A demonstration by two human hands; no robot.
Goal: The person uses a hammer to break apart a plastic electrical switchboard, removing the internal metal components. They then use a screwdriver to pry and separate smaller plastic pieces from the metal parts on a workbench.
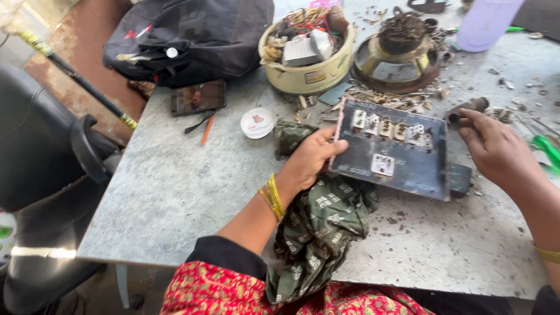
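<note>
Grey, scratched sheet metal covers the table (175, 192), and everything here is placed from the dark switchboard panel (392, 149) lying flat near its middle. Far left of the panel, at the table's back edge, slumps a black fabric bag (192, 38), with a phone (198, 97) just in front of it and a thin orange pencil (207, 129) beside that. Nearer the panel sits a small round white lid (257, 123). A green printed cloth (318, 224) trails from under the panel's left edge towards the person. The left hand (309, 160) grips that left edge, thumb on top. Behind the panel a cream round tub (303, 76) holds tangled wires and white boxy parts; right of it stands a rusty speaker frame (399, 58), with screws and scraps strewn between. At the panel's right edge the right hand (496, 149) curls loosely, fingertips touching a small dark cylinder (466, 108).
</note>
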